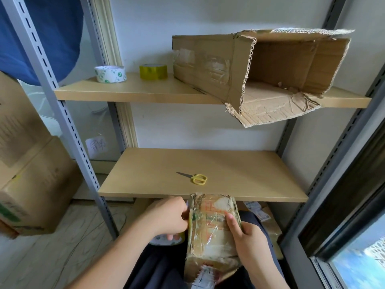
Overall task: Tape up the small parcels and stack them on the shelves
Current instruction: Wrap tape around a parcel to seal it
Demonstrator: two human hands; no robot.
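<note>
A small worn cardboard parcel (210, 236), wrapped in shiny clear tape, stands on my lap below the lower shelf (208, 165). My left hand (166, 217) grips a roll of tape (166, 239) against the parcel's left side; only the roll's lower rim shows under the fingers. My right hand (248, 238) holds the parcel's right side, fingers pressed flat on its front face. Yellow-handled scissors (196, 178) lie on the lower shelf just above the parcel.
On the upper shelf (135, 88) sit a white-and-green tape roll (110, 74), a yellow tape roll (153, 71) and a big torn open carton (260, 74) lying on its side. Stacked cartons (31, 180) stand left. More parcels (264, 217) lie under the lower shelf.
</note>
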